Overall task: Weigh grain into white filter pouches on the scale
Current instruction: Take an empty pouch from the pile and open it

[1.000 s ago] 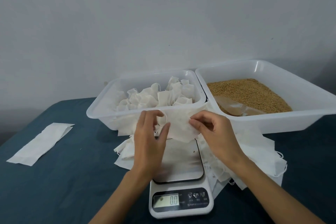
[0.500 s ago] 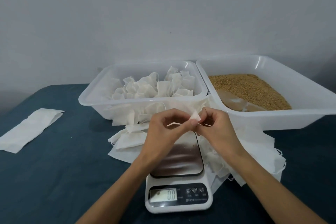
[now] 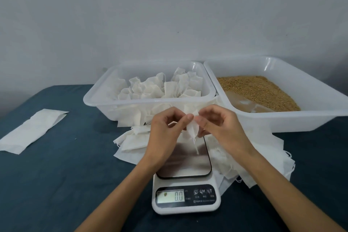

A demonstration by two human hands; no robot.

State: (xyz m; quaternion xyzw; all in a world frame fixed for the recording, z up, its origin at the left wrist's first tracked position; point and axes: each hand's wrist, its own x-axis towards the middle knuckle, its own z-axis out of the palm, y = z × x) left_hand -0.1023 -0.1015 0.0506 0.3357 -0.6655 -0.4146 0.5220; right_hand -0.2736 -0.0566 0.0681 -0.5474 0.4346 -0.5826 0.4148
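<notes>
Since half a second ago your hands have stayed together above the scale (image 3: 185,184), but the pouch (image 3: 192,129) now hangs lower between them, its drawstring dangling down over the steel plate, where before only a small corner showed at your fingertips. Your left hand (image 3: 165,133) pinches the pouch's top edge from the left, and your right hand (image 3: 219,125) pinches it from the right, fingertips nearly touching; each grip is pressed onto the fabric. The pouch is in the air, just below both grips, not resting on the scale, whose display reads 0.0. Beyond your hands, the left tub (image 3: 90,100) holds tied pouches, and the right tub (image 3: 308,118) holds grain (image 3: 254,88) with a clear scoop (image 3: 243,102) lying in it. Loose flat pouches (image 3: 130,142) lie around the scale on the blue surface (image 3: 56,184), and another flat white sheet (image 3: 32,131) lies well apart at the left.
</notes>
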